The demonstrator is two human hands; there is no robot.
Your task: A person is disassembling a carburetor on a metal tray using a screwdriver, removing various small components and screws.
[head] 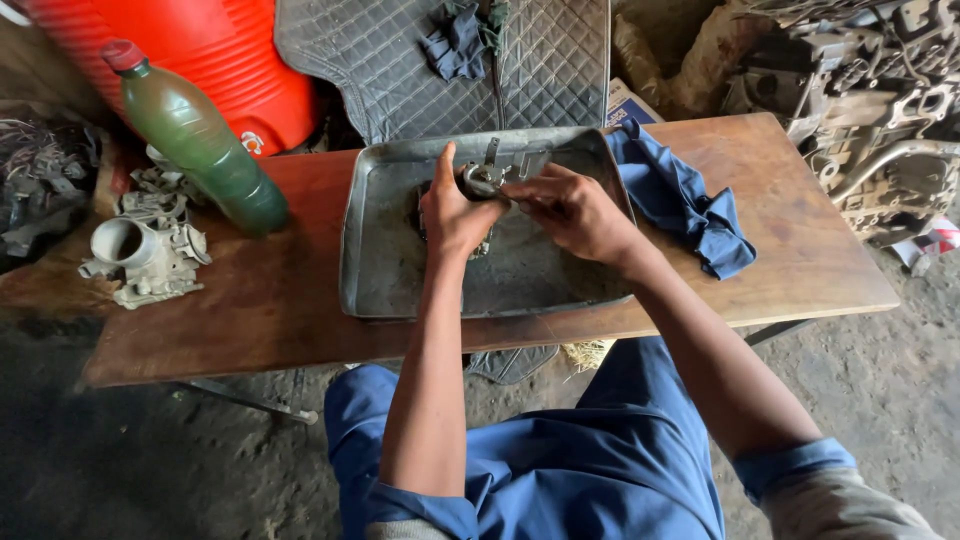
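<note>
Soft, even daylight here, no hard shadows. The tray (380,250) throws back a dull sheen, no real glare. Dimmer at the left edge and on the floor (150,470). The table (800,250) edges bow with wide-angle distortion. Centre is sharp; the forearms near the bottom go slightly soft.

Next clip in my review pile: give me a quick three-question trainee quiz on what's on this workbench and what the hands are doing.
1. True or false: both hands grip the small grey metal engine part over the shallow grey metal tray.
2. What lies on the wooden table just right of the tray? A) crumpled dark blue cloth B) a hammer C) a red cup
3. What colour is the cap of the green plastic bottle?

Key
1. True: left hand and right hand both hold it.
2. A, the cloth.
3. Red.
</note>
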